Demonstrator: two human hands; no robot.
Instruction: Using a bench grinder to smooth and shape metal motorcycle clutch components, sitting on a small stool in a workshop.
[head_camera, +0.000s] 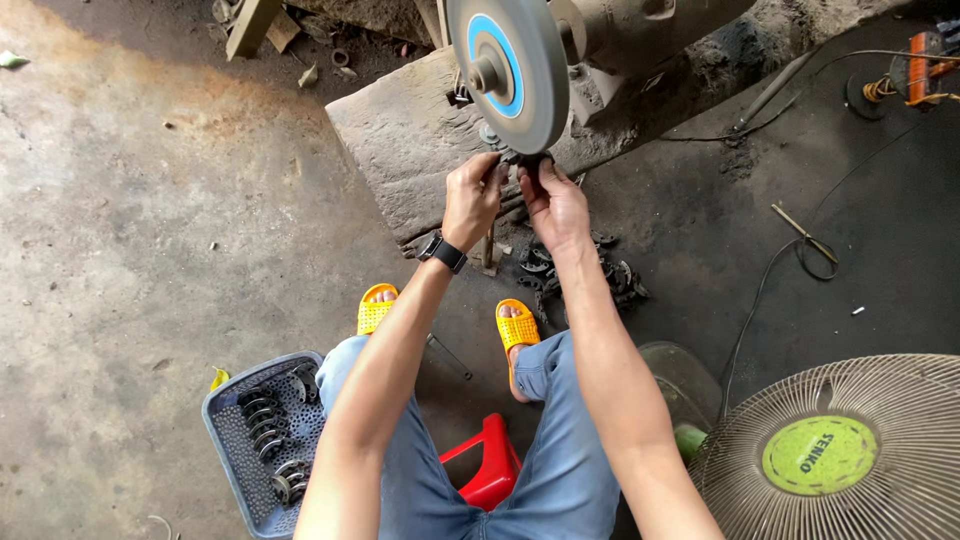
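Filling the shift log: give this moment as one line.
left hand: grips small dark metal part | right hand: grips same part | part at grinding wheel lower edge

Stained concrete floor (150, 250), red stool (487, 462), fan (850, 450)

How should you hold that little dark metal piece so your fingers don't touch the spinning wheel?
Probably by its two ends, as the left hand and right hand do now: one from each side, fingertips below the grinding wheel. The metal piece is small and meets the wheel's bottom edge, so its middle should stay bare.

A round green label (820, 455) sits at the fan's (900, 400) hub, lower right.
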